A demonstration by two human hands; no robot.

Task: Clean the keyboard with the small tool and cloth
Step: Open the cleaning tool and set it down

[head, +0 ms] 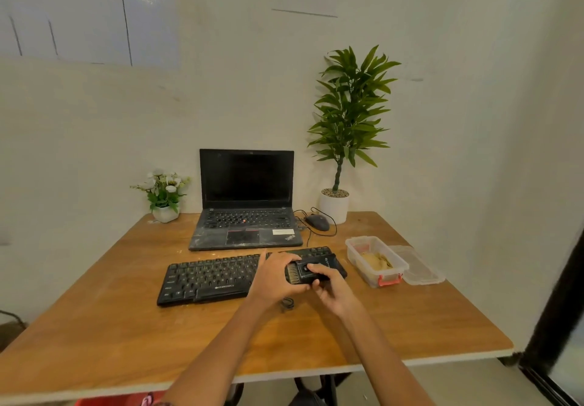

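Both hands hold the small tool (311, 271), a black brush with a row of pale bristles, just above the right part of the keyboard (215, 276). The left hand (273, 279) curls around its bristle end; the right hand (328, 282) grips the body, with a finger on top. The keyboard lies directly below and to the left of the hands, its long axis parallel to the table's (126, 326) near edge, so the left hand is nearer the uncovered keys. I see no cloth for certain. An open laptop (246, 200) sits by the far edge, and a clear box (376, 262) towards the right edge. Pale walls enclose the table.
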